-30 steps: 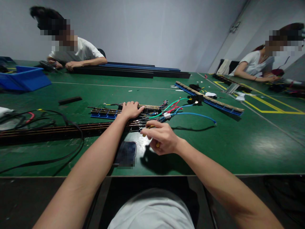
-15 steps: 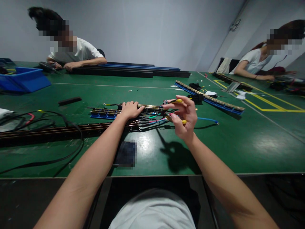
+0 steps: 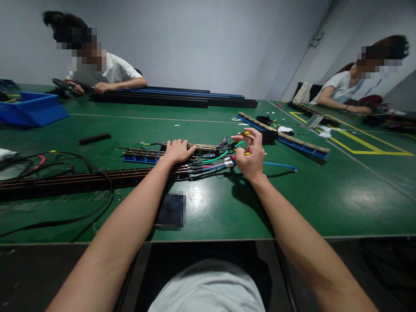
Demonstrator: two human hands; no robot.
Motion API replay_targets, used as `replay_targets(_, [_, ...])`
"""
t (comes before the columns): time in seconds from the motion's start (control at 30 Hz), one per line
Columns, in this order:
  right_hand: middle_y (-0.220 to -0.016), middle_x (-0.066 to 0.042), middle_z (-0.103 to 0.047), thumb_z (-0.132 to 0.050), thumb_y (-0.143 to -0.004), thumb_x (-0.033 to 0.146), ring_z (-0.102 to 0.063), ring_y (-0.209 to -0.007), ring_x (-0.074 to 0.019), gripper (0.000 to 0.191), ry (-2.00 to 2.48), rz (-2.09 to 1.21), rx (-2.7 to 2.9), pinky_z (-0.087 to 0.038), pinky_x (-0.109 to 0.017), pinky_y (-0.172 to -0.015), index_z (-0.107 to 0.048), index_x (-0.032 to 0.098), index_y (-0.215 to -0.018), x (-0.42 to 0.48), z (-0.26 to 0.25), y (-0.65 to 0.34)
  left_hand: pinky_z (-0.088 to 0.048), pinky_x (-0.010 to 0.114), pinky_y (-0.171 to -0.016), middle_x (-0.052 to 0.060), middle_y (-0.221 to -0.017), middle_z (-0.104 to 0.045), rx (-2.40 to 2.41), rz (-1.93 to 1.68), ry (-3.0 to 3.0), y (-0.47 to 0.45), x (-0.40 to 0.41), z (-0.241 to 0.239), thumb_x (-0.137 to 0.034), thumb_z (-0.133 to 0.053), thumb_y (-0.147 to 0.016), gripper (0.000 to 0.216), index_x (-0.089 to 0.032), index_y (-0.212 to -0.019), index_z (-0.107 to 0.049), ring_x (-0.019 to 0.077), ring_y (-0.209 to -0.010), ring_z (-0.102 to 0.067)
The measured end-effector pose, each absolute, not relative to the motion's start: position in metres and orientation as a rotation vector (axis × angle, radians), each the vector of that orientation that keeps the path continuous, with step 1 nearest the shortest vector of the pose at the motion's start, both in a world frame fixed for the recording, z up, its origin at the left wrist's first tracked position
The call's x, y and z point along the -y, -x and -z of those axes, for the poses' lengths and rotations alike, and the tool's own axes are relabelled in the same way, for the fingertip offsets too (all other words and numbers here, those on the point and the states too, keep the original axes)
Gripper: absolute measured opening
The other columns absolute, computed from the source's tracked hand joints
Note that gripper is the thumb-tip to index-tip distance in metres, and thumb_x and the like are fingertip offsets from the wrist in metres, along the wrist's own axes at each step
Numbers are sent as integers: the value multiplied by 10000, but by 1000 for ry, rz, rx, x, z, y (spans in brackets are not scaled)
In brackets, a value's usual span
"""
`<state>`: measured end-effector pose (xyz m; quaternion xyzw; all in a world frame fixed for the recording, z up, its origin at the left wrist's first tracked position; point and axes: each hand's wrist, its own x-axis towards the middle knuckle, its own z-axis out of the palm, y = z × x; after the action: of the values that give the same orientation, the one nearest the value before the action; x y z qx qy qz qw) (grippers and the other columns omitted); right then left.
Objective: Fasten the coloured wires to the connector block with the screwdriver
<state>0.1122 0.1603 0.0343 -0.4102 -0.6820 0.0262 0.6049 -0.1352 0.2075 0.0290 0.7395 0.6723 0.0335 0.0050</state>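
Note:
My left hand [image 3: 178, 152] lies with fingers spread on the short rails with copper-coloured strips [image 3: 204, 148]. My right hand [image 3: 251, 156] is wrapped round yellow-handled pliers [image 3: 246, 133], whose jaws are mostly hidden. A green wire [image 3: 224, 155] runs from the long dark rail's end toward the pliers; whether they grip it I cannot tell. Red, grey and blue wires lie below it, with a white connector [image 3: 229, 162] among them. The long dark rail [image 3: 130, 174] stretches left, below my left hand. A blue cable [image 3: 279, 164] sticks out to the right.
A dark flat object [image 3: 171, 210] lies near the table's front edge. At left are a blue bin [image 3: 35, 108], looped black cable [image 3: 108, 190] and a short black bar [image 3: 95, 138]. A blue-backed rail [image 3: 302, 145] lies at right. Two people sit across the table.
My right hand has drawn in, its fingers closing further round the pliers. The green wire now reaches up toward the pliers, and the white connector shows. My left hand stays in place.

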Motion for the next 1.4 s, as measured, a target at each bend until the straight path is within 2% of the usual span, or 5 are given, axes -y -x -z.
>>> replay_targets(0.57, [-1077,-55,-716,-483,-702,29,-701,-993,-225,592,819,-218,1886,-586,-353,-770,-506,266,-1244,-179,-14,-121,-298,531,-1121,206,-1400,-572,-2106,-106,-2306,135,-209,-28,-605,-257,-1006,667,-131,-1344,-582,354,-1321,-491])
replay_targets(0.7, [-1099,-64,-718,-525,-747,78,-708,-893,-201,580,863,-198,1617,-590,-320,-696,-443,264,-1290,-167,-21,-114,-295,527,-1127,199,-1396,-576,-2106,-97,-2306,135,-208,-29,-608,-253,-1006,663,-142,-1341,-585,344,-1318,-494])
replay_targets(0.9, [-1089,-75,-711,-536,-854,163,-670,-1152,-231,506,615,-364,1501,-600,-271,-637,-402,287,-1325,-143,-25,-90,-299,545,-1118,206,-1397,-575,-2095,-140,-2319,137,-211,-25,-613,-250,-1001,669,-140,-1320,-598,359,-1316,-496])
replay_targets(1.23, [-1101,-73,-715,-518,-910,158,-715,-1094,-185,416,560,-586,1599,-601,-199,-612,-417,272,-1296,-127,-15,-65,-303,535,-1118,197,-1398,-579,-2109,-135,-2310,136,-210,-26,-599,-252,-1008,645,-155,-1335,-585,349,-1317,-498])
replay_targets(1.4, [-1263,-106,-658,-494,-912,126,-742,-1026,-188,372,372,-447,1920,-646,-310,-785,-515,260,-1258,-132,-11,-71,-304,538,-1116,194,-1407,-575,-2099,-115,-2297,135,-208,-30,-566,-224,-1022,627,-158,-1327,-590,348,-1323,-494])
